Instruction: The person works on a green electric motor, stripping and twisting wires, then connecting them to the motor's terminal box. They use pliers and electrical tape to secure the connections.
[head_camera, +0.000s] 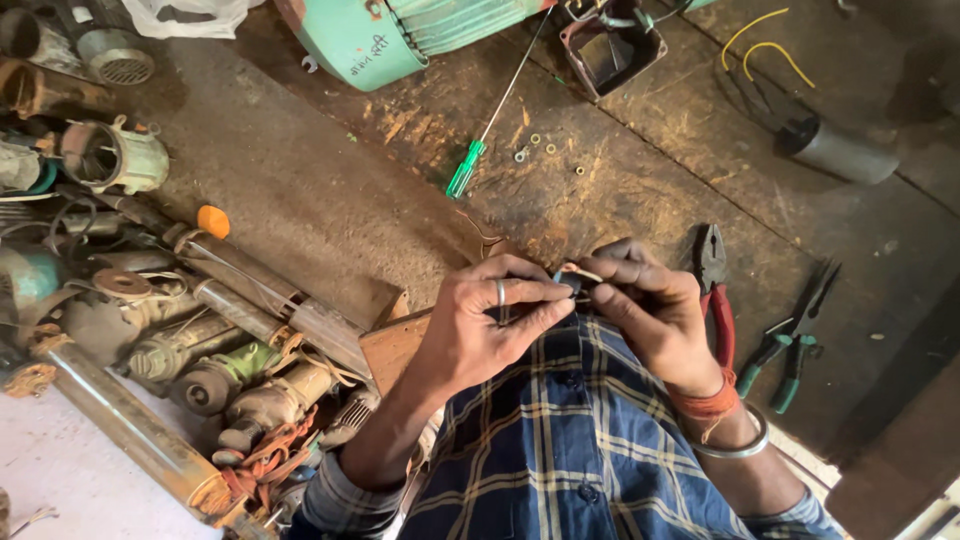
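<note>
My left hand (490, 320) is curled nearly closed, ringed finger and thumb pinching one end of a thin pale wire (578, 271); my right hand (650, 305) is closed the same way, fingertips meeting the left's and gripping the other side of that wire, so the piece sits pinched between both hands just above my chest; what exactly lies under the fingertips I cannot tell, it is too small and half covered; below them my blue checked shirt (560, 440) fills the near edge, and a wooden block (392, 345) sits just beside my left wrist; just beyond my right hand, red-handled pliers (716, 290) lie on the workbench (330, 200), partly hidden by my knuckles; green-handled cutters (800, 335) lie near them, further right; to the left a heap of old pump motors and metal tubes (230, 350) crowds the bench edge; further off, a green-handled screwdriver (490, 130) lies slantwise with a few small washers (548, 148) beside it; farthest away stand a green motor housing (400, 35), a dark open box (612, 50), yellow wires (765, 45) and a grey cylinder (840, 150)
</note>
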